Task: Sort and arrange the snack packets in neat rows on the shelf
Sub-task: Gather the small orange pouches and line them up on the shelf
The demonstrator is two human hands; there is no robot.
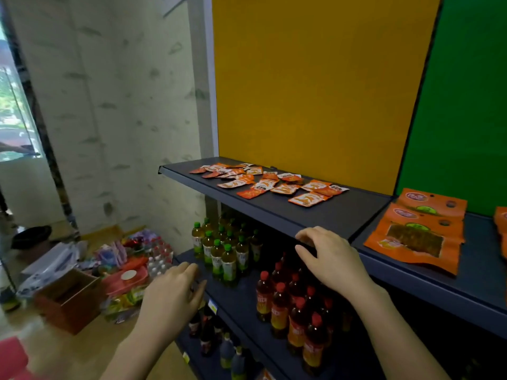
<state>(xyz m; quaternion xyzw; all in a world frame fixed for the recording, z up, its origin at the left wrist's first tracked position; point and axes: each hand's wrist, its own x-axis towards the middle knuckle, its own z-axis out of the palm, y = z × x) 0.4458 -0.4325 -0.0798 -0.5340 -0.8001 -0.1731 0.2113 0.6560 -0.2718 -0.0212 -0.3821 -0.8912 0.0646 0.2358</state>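
Two bare forearms enter from the lower edge of the view, each ending in an ungloved hand. No sleeve or cuff covers either forearm as far as the frame shows. The left hand (175, 292) carries a dark band on one finger (apparently a ring, too small to make out further). The right hand (332, 259) wears nothing that can be seen. Fingernails on both hands are short and unpainted where visible.

Pale mottled wall (115, 111), yellow back panel (315, 86) beside green panel (466, 100), daylit window (11, 111) far left.
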